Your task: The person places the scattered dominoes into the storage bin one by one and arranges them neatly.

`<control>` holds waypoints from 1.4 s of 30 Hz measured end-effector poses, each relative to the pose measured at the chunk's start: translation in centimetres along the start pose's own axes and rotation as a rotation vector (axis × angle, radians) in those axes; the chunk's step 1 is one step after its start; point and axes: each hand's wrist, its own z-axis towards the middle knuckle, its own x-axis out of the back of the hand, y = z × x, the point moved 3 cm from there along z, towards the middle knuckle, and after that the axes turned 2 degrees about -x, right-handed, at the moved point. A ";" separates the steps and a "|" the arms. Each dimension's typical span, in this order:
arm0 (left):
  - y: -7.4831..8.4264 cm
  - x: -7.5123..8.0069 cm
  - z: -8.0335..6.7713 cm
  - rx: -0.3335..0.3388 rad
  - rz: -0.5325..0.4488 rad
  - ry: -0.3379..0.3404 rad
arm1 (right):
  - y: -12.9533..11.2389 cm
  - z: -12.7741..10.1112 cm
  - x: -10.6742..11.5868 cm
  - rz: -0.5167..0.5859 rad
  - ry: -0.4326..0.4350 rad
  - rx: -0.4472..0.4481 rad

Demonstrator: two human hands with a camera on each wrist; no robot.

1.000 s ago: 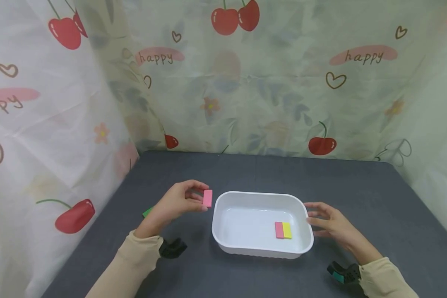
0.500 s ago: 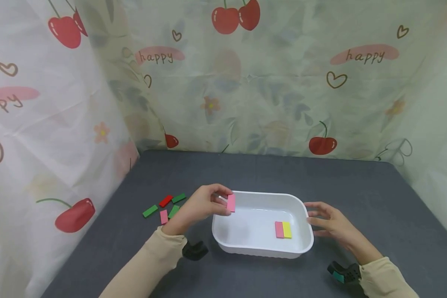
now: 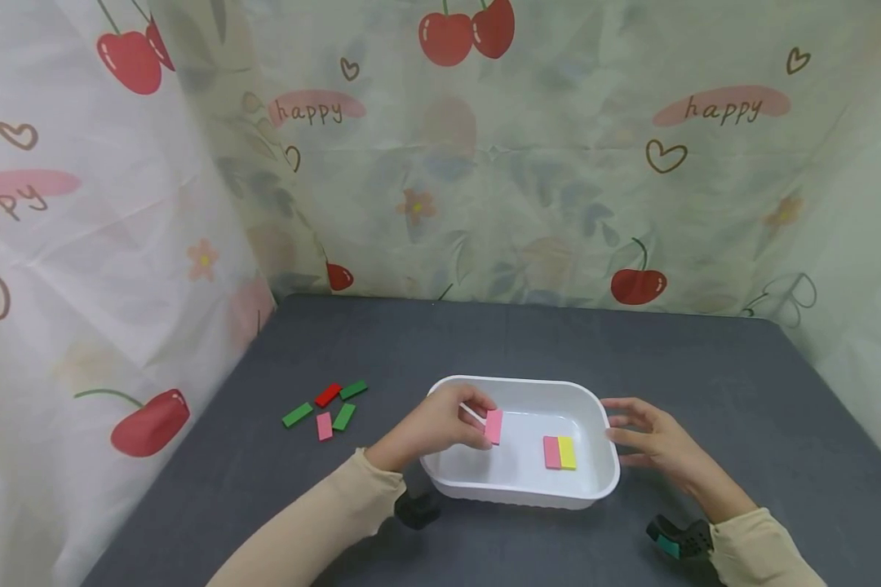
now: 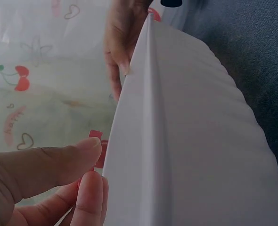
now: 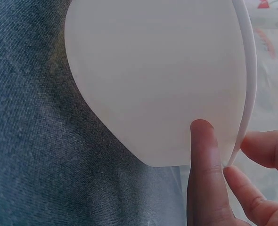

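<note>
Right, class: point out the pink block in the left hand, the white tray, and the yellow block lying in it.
pink block (image 3: pixel 493 426), head view, middle of its face
white tray (image 3: pixel 517 381), head view, far rim
yellow block (image 3: pixel 568 452), head view, centre of its top face

I see a dark grey surface. A white tray sits on it. Left of the tray lie small green, red and pink blocks.

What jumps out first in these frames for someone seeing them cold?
The white tray at the middle of the dark grey table, with a pink and a yellow block lying side by side inside. The left hand pinches another pink block above the tray's floor, while the right hand touches its right rim. Green, red and pink loose blocks lie left of it.
</note>
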 end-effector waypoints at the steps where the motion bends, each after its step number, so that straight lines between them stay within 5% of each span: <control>1: 0.0 -0.3 0.2 -0.008 -0.001 -0.002 | 0.0 0.0 0.0 0.000 -0.001 0.001; 9: -0.2 -1.8 1.4 -0.040 0.041 0.000 | 0.0 0.0 -0.1 0.006 -0.003 0.005; 32: -1.2 -4.5 3.7 0.077 0.126 0.001 | 0.1 0.1 0.0 -0.012 0.012 -0.010; 42: -1.3 -5.2 4.1 0.077 0.176 -0.022 | 0.1 0.2 0.1 0.007 -0.002 -0.002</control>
